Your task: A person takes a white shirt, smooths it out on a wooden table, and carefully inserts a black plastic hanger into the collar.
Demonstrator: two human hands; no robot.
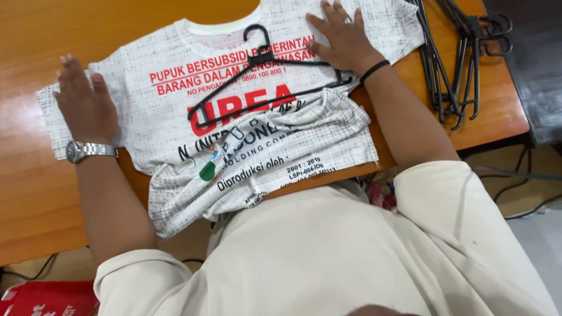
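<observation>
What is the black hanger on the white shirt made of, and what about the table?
Thin black hanger: probably plastic, matte, with flat moulded-looking bars. White printed T-shirt: soft woven-look fabric; it wrinkles. Orange-brown table: looks like wood or wood-look laminate, smooth, slightly glossy.

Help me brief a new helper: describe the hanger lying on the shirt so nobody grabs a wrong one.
On the wooden table lies a white printed shirt, with the left hand and right hand flat on it. The hanger lies alone across its chest, black and thin. The other hangers sit bunched beside the shirt.

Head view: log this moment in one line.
left hand flat on T-shirt | right hand on shirt beside black hanger
</observation>
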